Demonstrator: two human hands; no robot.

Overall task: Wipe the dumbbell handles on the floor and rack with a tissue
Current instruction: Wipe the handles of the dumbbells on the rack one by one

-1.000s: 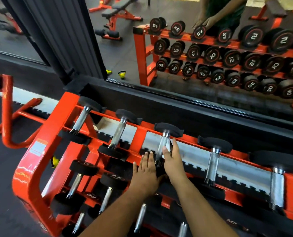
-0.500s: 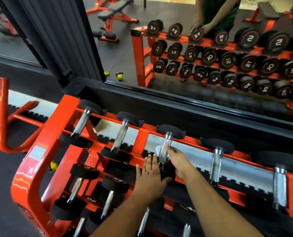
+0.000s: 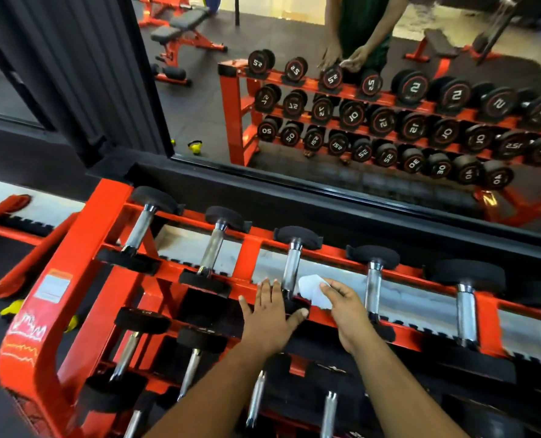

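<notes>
A gym: orange dumbbell rack (image 3: 73,257), wall mirror (image 3: 294,99), reflected weight benches (image 3: 184,23).

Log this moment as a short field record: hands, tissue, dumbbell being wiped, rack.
left hand: fingers straight, resting on the near head of the third dumbbell
right hand: grips the tissue
tissue: white, crumpled, just right of the handle
third dumbbell handle: chrome, top tier
rack: orange, tiered, facing a mirror

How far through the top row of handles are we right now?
Nothing shows which handles are already clean. In hand: the right hand holds the tissue just right of the third top-row handle, off the metal, while the left hand rests flat on that dumbbell's near head. The handles to the right look next; lower rows remain.
</notes>
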